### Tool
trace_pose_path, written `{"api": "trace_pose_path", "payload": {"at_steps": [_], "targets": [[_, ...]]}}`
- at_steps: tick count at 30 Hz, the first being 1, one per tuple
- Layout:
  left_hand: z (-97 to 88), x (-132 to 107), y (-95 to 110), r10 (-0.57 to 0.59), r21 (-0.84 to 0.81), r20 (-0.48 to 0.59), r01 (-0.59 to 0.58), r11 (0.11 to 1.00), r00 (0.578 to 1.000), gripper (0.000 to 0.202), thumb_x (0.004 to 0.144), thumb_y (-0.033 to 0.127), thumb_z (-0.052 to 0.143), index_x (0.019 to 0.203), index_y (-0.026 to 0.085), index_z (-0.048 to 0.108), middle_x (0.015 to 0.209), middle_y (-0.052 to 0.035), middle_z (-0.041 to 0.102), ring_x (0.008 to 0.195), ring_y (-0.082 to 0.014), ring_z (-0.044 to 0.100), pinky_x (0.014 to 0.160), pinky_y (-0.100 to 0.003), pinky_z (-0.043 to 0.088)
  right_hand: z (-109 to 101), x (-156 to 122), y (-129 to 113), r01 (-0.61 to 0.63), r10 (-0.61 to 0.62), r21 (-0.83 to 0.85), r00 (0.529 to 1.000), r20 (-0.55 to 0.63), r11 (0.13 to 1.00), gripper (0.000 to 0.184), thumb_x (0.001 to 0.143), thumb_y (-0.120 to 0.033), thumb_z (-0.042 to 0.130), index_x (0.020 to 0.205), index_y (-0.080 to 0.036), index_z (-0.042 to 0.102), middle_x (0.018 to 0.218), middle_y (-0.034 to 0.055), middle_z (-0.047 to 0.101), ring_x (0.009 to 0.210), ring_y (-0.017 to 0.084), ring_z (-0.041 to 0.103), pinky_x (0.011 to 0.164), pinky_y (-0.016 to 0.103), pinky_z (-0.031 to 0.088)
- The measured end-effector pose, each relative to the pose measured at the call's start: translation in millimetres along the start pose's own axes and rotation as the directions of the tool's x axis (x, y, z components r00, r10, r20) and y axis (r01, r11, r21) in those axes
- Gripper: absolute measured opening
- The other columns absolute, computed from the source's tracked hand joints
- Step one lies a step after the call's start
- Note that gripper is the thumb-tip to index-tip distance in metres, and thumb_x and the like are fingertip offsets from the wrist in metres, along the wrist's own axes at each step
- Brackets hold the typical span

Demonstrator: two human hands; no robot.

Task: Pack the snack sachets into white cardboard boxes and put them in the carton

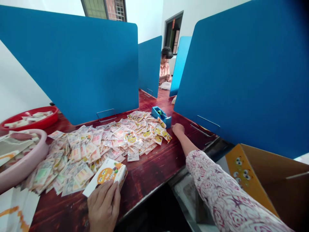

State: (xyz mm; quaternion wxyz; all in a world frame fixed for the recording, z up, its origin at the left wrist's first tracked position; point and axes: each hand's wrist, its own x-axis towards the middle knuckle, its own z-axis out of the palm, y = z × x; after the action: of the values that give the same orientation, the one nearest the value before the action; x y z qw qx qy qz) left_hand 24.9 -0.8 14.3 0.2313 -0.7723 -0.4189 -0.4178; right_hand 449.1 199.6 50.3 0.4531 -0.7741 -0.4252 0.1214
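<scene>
On the near part of the table, my left hand [103, 203] grips a small white carton [108, 174] printed with an orange cartoon face and fruit. Its fingers lie over the carton's near side, and the thumb is hidden. My right arm reaches forward in a patterned sleeve. My right hand [178, 129] is closed at the front end of a blue tape dispenser [161, 116]; whatever its fingertips pinch is too small to make out. A wide heap of small clear sachets [106, 141] with pastel contents spreads left of the dispenser.
Blue partitions [96, 64] stand on the dark red table [149, 170]. To the left are a red basin [45, 122] and a pink basin [41, 151] with packets. A yellow cardboard box [246, 180] stands open at right. Another person [165, 69] sits at the back.
</scene>
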Motion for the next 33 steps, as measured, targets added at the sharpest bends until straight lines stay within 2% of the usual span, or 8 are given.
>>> {"api": "trace_pose_path", "payload": {"at_steps": [4, 8, 11, 15, 19, 24, 28, 33], "targets": [[-2.2, -0.5, 5.9, -0.093, 0.049, 0.022, 0.092, 0.995, 0.995, 0.020, 0.088, 0.013, 0.069, 0.107, 0.015, 0.067, 0.106, -0.0135, 0.073, 0.100, -0.0269, 0.068, 0.091, -0.043, 0.050, -3.6, -40.0, -24.6, -0.084, 0.075, 0.181, 0.996, 0.055, 0.980, 0.033, 0.087, -0.042, 0.063, 0.064, -0.019, 0.055, 0.063, 0.0050, 0.059, 0.071, 0.021, 0.063, 0.070, 0.036, 0.051], [-15.1, -1.8, 6.0, -0.163, 0.010, 0.140, 0.164, 0.986, 0.977, 0.017, 0.090, 0.018, 0.064, 0.104, 0.022, 0.070, 0.114, -0.0103, 0.073, 0.125, -0.0335, 0.059, 0.114, -0.063, 0.033, 18.8, -140.6, -52.3, -0.144, 0.012, 0.389, 0.946, 0.323, 0.910, 0.034, 0.084, -0.052, 0.061, 0.068, -0.023, 0.051, 0.061, -0.0028, 0.052, 0.054, 0.012, 0.050, 0.054, 0.026, 0.047], [-23.3, -3.1, 0.7, -0.174, 0.003, 0.256, 0.180, 0.984, 0.951, 0.022, 0.091, 0.021, 0.061, 0.111, 0.025, 0.071, 0.125, -0.0084, 0.071, 0.130, -0.0344, 0.055, 0.116, -0.066, 0.029, 25.4, -226.9, -75.1, -0.393, -0.165, 0.621, 0.742, 0.650, 0.679, 0.036, 0.070, -0.049, 0.078, 0.066, -0.022, 0.056, 0.059, -0.0046, 0.050, 0.049, 0.009, 0.045, 0.045, 0.023, 0.042], [-25.8, -6.2, -2.7, -0.189, -0.010, 0.247, 0.198, 0.980, 0.950, 0.032, 0.093, 0.025, 0.060, 0.124, 0.018, 0.062, 0.124, -0.0125, 0.071, 0.125, -0.0329, 0.059, 0.114, -0.061, 0.033, 30.5, -297.9, -100.1, -0.466, -0.255, 0.585, 0.595, 0.762, 0.664, 0.032, 0.072, -0.048, 0.078, 0.067, -0.022, 0.061, 0.058, -0.0053, 0.053, 0.045, 0.008, 0.046, 0.043, 0.022, 0.041], [-24.4, -11.8, -5.6, -0.185, -0.027, 0.229, 0.196, 0.980, 0.956, 0.055, 0.093, 0.026, 0.058, 0.144, 0.013, 0.043, 0.130, -0.0197, 0.065, 0.130, -0.0331, 0.056, 0.116, -0.059, 0.032, 47.4, -317.7, -107.6, -0.352, -0.296, 0.567, 0.587, 0.754, 0.744, 0.024, 0.076, -0.044, 0.074, 0.087, -0.023, 0.068, 0.058, -0.0076, 0.055, 0.045, 0.008, 0.048, 0.044, 0.022, 0.043], [-27.5, -14.9, -10.0, -0.121, 0.002, 0.301, 0.126, 0.992, 0.946, 0.041, 0.094, 0.024, 0.056, 0.134, 0.023, 0.057, 0.139, -0.0162, 0.059, 0.133, -0.0336, 0.054, 0.117, -0.060, 0.030, 56.7, -324.5, -98.4, -0.254, -0.299, 0.528, 0.595, 0.746, 0.810, 0.067, 0.079, -0.038, 0.070, 0.143, -0.024, 0.052, 0.058, -0.0108, 0.054, 0.047, 0.008, 0.047, 0.045, 0.022, 0.045], [-25.9, -15.7, -9.6, -0.157, -0.041, 0.315, 0.178, 0.983, 0.936, 0.037, 0.094, 0.025, 0.054, 0.130, 0.020, 0.061, 0.141, -0.0152, 0.059, 0.136, -0.0335, 0.051, 0.118, -0.061, 0.027, 54.9, -328.1, -87.7, -0.221, -0.335, 0.551, 0.597, 0.729, 0.805, 0.073, 0.084, -0.037, 0.068, 0.152, -0.029, 0.043, 0.063, -0.0089, 0.057, 0.052, 0.009, 0.050, 0.051, 0.025, 0.050], [-23.7, -16.5, -6.6, -0.199, -0.069, 0.301, 0.230, 0.971, 0.933, 0.037, 0.093, 0.027, 0.055, 0.129, 0.021, 0.062, 0.140, -0.0125, 0.061, 0.136, -0.0315, 0.051, 0.119, -0.059, 0.027, 60.5, -323.3, -77.7, 0.018, -0.471, 0.584, 0.613, 0.635, 0.811, 0.062, 0.088, -0.034, 0.065, 0.148, -0.036, 0.049, 0.071, -0.0054, 0.064, 0.060, 0.014, 0.055, 0.071, 0.034, 0.057]]}}
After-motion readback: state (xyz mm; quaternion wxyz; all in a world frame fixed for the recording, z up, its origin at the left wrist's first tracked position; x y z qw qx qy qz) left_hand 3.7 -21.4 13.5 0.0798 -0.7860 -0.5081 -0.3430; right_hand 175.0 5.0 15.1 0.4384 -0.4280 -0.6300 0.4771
